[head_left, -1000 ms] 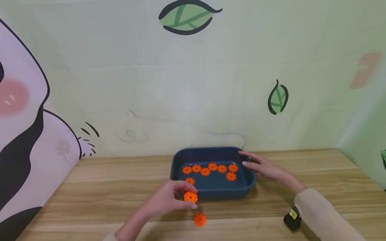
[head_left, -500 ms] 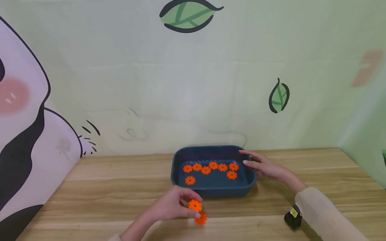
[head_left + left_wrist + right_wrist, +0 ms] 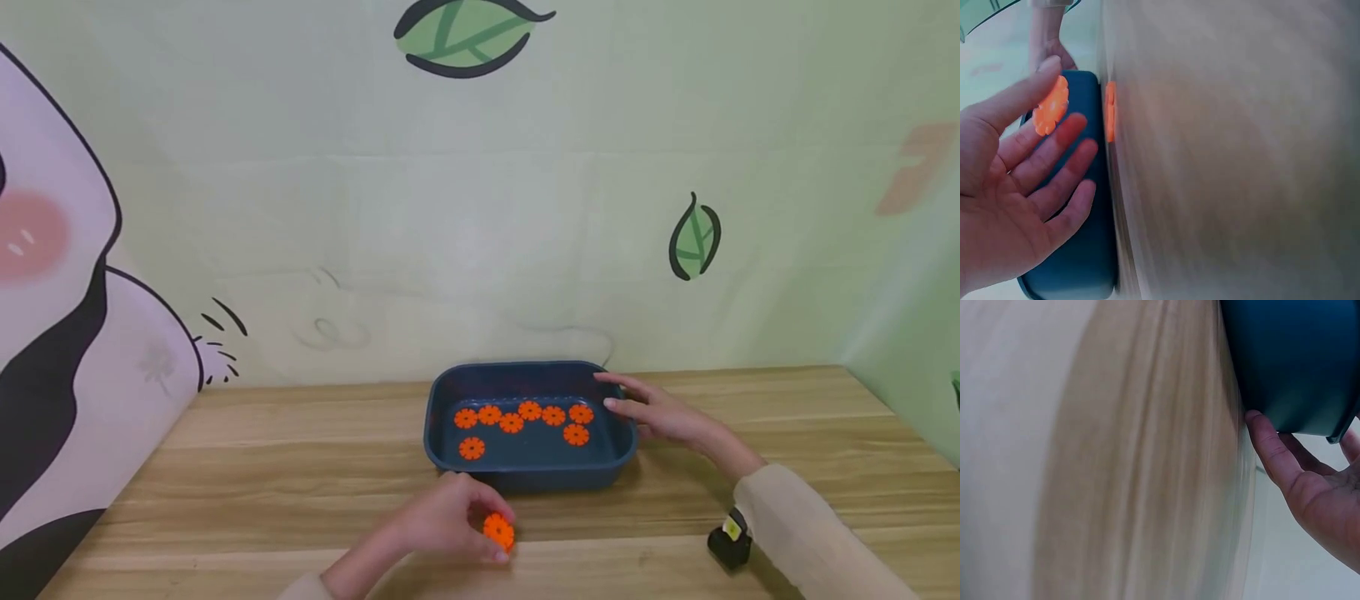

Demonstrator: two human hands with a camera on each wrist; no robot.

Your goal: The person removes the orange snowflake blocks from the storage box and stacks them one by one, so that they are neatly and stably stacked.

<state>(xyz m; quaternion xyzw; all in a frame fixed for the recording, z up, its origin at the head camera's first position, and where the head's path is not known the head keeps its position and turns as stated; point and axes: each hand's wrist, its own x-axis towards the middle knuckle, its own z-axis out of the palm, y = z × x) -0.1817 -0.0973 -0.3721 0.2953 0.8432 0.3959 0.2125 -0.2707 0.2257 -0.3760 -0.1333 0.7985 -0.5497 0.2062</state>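
Observation:
My left hand (image 3: 448, 518) pinches an orange notched disc (image 3: 1052, 106) between thumb and forefinger, its other fingers spread loosely. In the left wrist view another orange disc (image 3: 1110, 112) lies on the table close by; in the head view the held disc (image 3: 498, 532) covers it. Just beyond is a dark blue rectangular basin (image 3: 551, 480), with several orange discs (image 3: 512, 422) flat on its floor. My right hand (image 3: 660, 415) holds the basin's right end, thumb over the rim and fingers along the outside. In the right wrist view, fingertips (image 3: 1254, 416) touch the basin's lower outer wall (image 3: 1291, 381).
A wood-grain table (image 3: 300, 467) carries everything. A small black device (image 3: 729, 546) with a yellow-marked label lies beside the right sleeve (image 3: 802, 525). Close behind the basin rises a pale green backdrop (image 3: 480, 250) printed with leaves and a panda figure.
My left hand has moved right and toward the near edge with its disc, from the basin's front wall to over the loose disc on the table. The right hand stays on the basin.

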